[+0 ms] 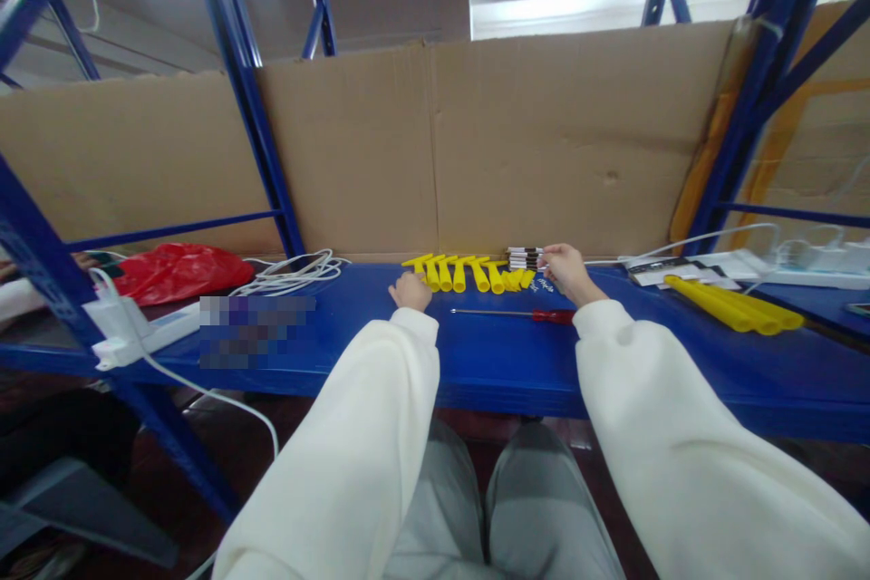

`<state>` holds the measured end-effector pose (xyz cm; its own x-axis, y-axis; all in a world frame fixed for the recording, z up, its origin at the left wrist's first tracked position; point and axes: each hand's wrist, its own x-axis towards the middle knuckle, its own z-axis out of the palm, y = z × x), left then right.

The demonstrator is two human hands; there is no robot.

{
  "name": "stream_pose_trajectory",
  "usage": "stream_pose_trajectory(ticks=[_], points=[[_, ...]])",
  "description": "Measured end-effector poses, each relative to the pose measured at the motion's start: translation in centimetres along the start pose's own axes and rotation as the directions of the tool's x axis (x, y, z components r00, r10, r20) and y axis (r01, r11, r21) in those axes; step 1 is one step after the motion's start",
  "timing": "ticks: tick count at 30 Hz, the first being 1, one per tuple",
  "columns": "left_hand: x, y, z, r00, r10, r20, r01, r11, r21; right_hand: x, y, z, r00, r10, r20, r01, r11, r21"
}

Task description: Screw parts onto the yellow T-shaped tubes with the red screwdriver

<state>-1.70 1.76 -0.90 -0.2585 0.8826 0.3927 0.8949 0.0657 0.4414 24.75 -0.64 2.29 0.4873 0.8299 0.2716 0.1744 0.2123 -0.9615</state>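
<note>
In the head view, the left hand [411,291] sits near the centre of the frame, fingers curled, at the left end of a row of yellow parts [459,275]; whether it grips one cannot be told. Right of centre, the right hand [569,272] has its fingertips at a black-and-white bundle [522,259]; its grip is unclear too. The screwdriver [509,314] lies below the row, yellow tubes [738,306] at the right, a red bag [187,273] at the left.
</note>
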Motion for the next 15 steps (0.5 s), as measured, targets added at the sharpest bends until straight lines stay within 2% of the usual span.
stream_pose_trajectory(ticks=[5,10,15], points=[[-1.1,1.0,-0.6,0.997,0.078,0.006,-0.078,0.994,0.073,0.1,0.2,0.1,1.0,-0.008,-0.004,0.008,1.0,0.003],[-1.7,1.4,-0.6,0.978,0.159,0.135,-0.179,0.972,0.149,0.2,0.3,0.0,1.0,-0.014,0.004,0.014,1.0,-0.023],[-1.6,1.3,-0.4,0.957,0.182,0.224,-0.214,0.968,0.13,0.2,0.5,-0.1,0.999,-0.039,0.012,0.039,0.999,-0.029]])
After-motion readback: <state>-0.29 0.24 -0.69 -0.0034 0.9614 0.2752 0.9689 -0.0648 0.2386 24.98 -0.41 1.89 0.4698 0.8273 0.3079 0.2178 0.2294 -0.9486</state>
